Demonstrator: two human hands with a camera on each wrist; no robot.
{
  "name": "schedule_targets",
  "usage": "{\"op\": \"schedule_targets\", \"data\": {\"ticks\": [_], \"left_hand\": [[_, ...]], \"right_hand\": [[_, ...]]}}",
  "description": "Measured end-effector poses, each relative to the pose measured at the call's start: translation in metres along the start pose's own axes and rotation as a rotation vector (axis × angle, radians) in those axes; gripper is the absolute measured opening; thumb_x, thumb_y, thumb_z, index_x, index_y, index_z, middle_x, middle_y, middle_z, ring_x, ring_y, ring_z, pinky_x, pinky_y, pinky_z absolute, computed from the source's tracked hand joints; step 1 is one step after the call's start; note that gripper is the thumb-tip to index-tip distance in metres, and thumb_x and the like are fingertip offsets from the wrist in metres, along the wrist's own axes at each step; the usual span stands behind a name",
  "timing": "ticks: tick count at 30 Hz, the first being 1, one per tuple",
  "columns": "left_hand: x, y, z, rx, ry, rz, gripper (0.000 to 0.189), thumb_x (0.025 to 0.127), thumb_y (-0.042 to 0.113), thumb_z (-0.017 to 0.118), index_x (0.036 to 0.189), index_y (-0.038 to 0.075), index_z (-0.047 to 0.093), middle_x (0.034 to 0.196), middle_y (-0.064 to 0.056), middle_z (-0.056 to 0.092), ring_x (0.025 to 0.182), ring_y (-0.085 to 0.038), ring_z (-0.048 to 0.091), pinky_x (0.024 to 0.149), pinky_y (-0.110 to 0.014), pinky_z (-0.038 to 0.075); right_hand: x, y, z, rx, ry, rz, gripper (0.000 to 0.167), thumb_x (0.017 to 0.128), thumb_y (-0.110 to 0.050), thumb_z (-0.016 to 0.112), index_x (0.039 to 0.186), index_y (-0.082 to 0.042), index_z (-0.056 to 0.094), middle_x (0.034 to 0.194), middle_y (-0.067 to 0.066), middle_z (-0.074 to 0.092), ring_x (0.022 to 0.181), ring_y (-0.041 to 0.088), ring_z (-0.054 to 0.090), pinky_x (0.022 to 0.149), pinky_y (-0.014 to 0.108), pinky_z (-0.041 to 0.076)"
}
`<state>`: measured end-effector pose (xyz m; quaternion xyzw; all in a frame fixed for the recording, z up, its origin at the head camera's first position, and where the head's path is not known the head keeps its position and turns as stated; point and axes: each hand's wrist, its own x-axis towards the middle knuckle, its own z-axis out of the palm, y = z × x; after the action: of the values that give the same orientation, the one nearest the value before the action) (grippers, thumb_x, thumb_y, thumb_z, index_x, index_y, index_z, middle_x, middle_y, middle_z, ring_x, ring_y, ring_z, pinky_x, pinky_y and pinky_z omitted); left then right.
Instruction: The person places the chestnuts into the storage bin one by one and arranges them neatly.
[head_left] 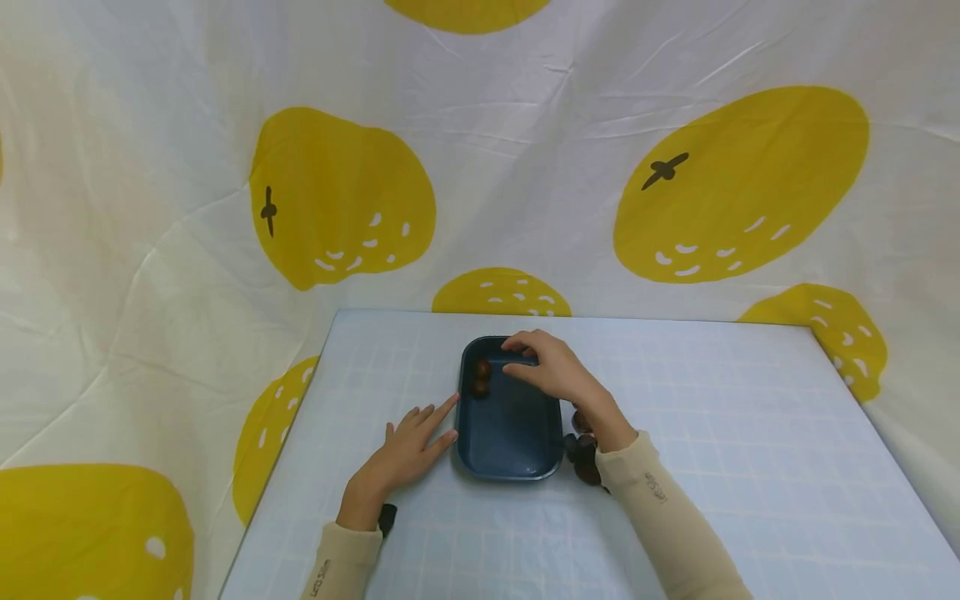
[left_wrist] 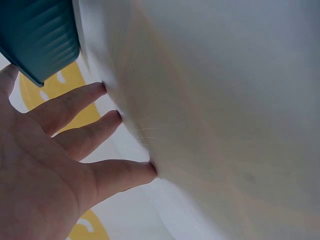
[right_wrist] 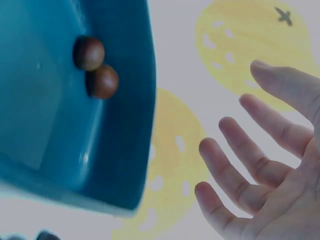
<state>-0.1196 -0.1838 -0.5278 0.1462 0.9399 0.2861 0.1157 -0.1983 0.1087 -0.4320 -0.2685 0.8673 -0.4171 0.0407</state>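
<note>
A dark teal tray [head_left: 510, 442] with raised walls stands on the table. Two small round brown balls, nut-like and glossy, lie against its wall; the right wrist view shows the balls [right_wrist: 103, 81] side by side. My left hand [head_left: 408, 450] is spread beside the tray, its index fingertip and thumb at the left rim. In the left wrist view, other fingertips [left_wrist: 150, 170] of that hand rest on the tabletop. Over the far right part of the tray hovers my right hand [head_left: 551, 364], fingers loosely bent; the right wrist view shows nothing in that palm.
Right of the tray, partly hidden by the right forearm, are several brown round things [head_left: 587, 471] and some dark ones. A pale checked cloth [head_left: 750, 467] covers the table. White fabric with yellow fruit prints [head_left: 525, 208] hangs behind and at the sides.
</note>
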Motion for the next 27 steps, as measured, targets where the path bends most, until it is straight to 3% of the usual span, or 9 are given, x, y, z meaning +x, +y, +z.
{"op": "schedule_targets", "data": {"ticks": [12, 19, 27], "left_hand": [[-0.001, -0.002, 0.000, -0.002, -0.001, 0.000, 0.061, 0.100, 0.066, 0.039, 0.156, 0.054, 0.017, 0.158, -0.013, 0.034, 0.146, -0.041, 0.023, 0.104, -0.079, 0.005], [-0.001, -0.002, 0.000, -0.013, -0.003, -0.001, 0.062, 0.099, 0.067, 0.039, 0.155, 0.055, 0.017, 0.158, -0.013, 0.034, 0.147, -0.041, 0.022, 0.104, -0.079, 0.005], [-0.001, 0.000, 0.000, -0.019, 0.013, 0.017, 0.062, 0.100, 0.066, 0.040, 0.156, 0.051, 0.020, 0.157, -0.015, 0.036, 0.145, -0.044, 0.023, 0.103, -0.080, 0.004]], "right_hand": [[-0.040, 0.012, -0.028, -0.016, 0.070, 0.063, 0.034, 0.093, -0.021, 0.074, 0.125, -0.012, 0.067, 0.126, 0.006, 0.063, 0.113, 0.037, 0.059, 0.091, 0.053, 0.050], [-0.063, 0.038, -0.039, -0.052, 0.117, 0.078, 0.031, 0.093, -0.022, 0.075, 0.122, -0.013, 0.069, 0.122, 0.004, 0.065, 0.109, 0.030, 0.060, 0.089, 0.055, 0.048], [-0.088, 0.071, -0.048, -0.029, 0.115, 0.123, 0.033, 0.093, -0.022, 0.074, 0.124, -0.011, 0.067, 0.125, 0.008, 0.063, 0.115, 0.038, 0.057, 0.094, 0.062, 0.042]]}}
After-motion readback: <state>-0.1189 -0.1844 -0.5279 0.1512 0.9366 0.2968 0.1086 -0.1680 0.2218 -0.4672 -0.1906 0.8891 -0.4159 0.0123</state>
